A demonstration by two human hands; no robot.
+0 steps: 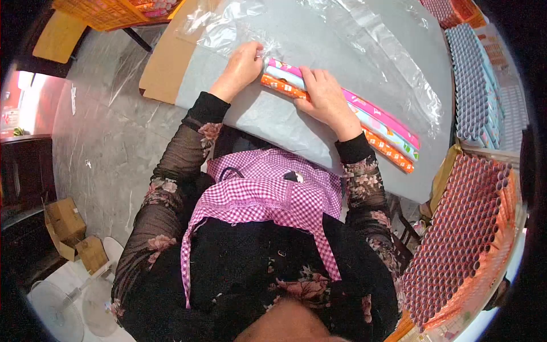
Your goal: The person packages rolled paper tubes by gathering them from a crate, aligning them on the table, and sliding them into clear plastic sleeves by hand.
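Three patterned wrapping paper rolls lie side by side on the grey-covered table: a pink roll (379, 118), a light blue roll (376, 125) and an orange roll (389, 150). My right hand (327, 102) rests across them near their left part, with the thumb at the orange roll and the fingers over the pink one. Just off the rolls' left ends is my left hand (242, 67), its fingers curled closed. Clear plastic film (228, 31) lies around those fingertips; whether they pinch it cannot be made out.
More clear plastic (407, 74) stretches across the table (256, 122) beyond the rolls. Cardboard (162, 71) lies at its left edge. Stacked blue-wrapped rolls (473, 85) and red-orange rolls (456, 239) stand on the right. An orange crate (108, 12) sits at upper left.
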